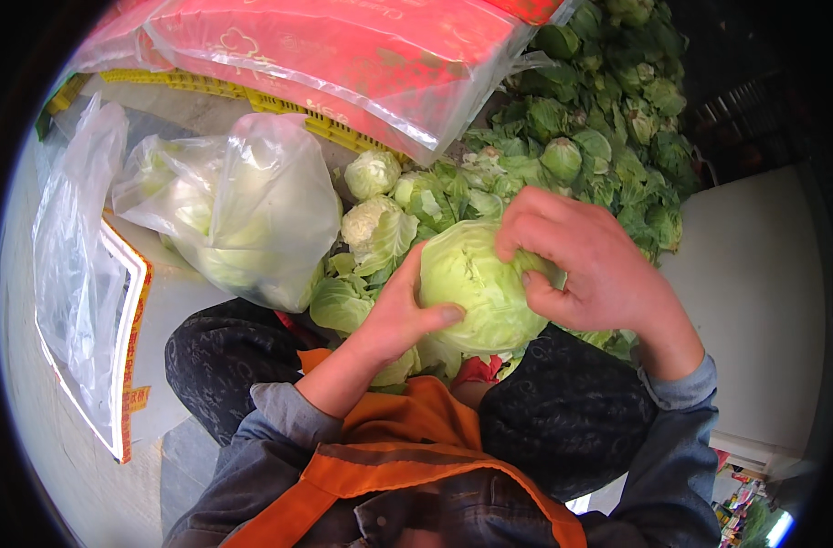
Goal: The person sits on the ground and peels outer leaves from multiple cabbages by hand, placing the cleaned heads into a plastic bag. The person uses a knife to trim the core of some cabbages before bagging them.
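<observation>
A pale green cabbage head [478, 294] is held above my lap. My left hand [406, 308] grips its left side, with the thumb across the front. At its upper right, the bent fingers and thumb of my right hand [574, 260] touch the outer leaf and seem to pinch its edge; whether they hold it is hard to tell. Loose cabbage leaves [341, 301] lie below and beyond the cabbage. Two trimmed whitish vegetable heads [372, 175] sit among the leaves just past my left hand.
Left of the leaves stands a clear plastic bag [266, 205] with pale cabbages inside. Another thin plastic bag [81, 274] lies over a white-edged box at far left. Red plastic-wrapped packaging [320, 55] spans the top, by a yellow crate [279, 103]. A cabbage pile [594, 130] reaches a pale panel [745, 301].
</observation>
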The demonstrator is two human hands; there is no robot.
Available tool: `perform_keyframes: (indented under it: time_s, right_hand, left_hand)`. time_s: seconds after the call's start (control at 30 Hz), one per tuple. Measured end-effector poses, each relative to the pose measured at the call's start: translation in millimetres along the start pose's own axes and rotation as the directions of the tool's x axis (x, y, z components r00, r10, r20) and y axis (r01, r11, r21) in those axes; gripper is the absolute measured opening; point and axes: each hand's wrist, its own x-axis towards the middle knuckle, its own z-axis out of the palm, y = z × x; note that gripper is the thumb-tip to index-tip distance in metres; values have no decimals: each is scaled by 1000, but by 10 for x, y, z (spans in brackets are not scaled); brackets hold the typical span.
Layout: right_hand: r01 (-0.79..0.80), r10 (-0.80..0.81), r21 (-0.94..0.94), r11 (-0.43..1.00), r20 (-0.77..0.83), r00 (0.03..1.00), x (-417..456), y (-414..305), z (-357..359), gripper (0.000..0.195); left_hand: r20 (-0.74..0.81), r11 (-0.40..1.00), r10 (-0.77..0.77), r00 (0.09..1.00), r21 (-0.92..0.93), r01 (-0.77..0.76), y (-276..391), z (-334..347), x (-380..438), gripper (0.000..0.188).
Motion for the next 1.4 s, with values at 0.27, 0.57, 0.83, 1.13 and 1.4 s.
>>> perform_keyframes:
  time_s: [0.27, 0.57, 0.83, 1.13, 1.4]
  right_hand:
    - [0, -4, 84, 996, 52, 999, -72, 108, -41, 19]
    - [-153, 174, 652, 742, 34, 984, -308, 338, -140, 13]
    - [-103, 269, 775, 624, -88, 959, -586, 593, -311, 13]
    - [-374, 533, 618, 692, -88, 841, -629, 1065, -103, 8]
    - [-194, 220, -353, 915, 34, 975, -602, 1467, 607, 31]
  left_hand:
    - [35, 999, -48, 998, 1, 48, -58, -16, 8, 80]
    - [136, 964, -108, 985, -227, 137, -160, -192, 49, 99]
    - [89, 865, -61, 994, -493, 98, -116, -251, 56, 104]
    - [99, 482, -68, 993, -868, 120, -271, -478, 56, 102]
    - [124, 176, -251, 960, -969, 171, -205, -426, 81, 66]
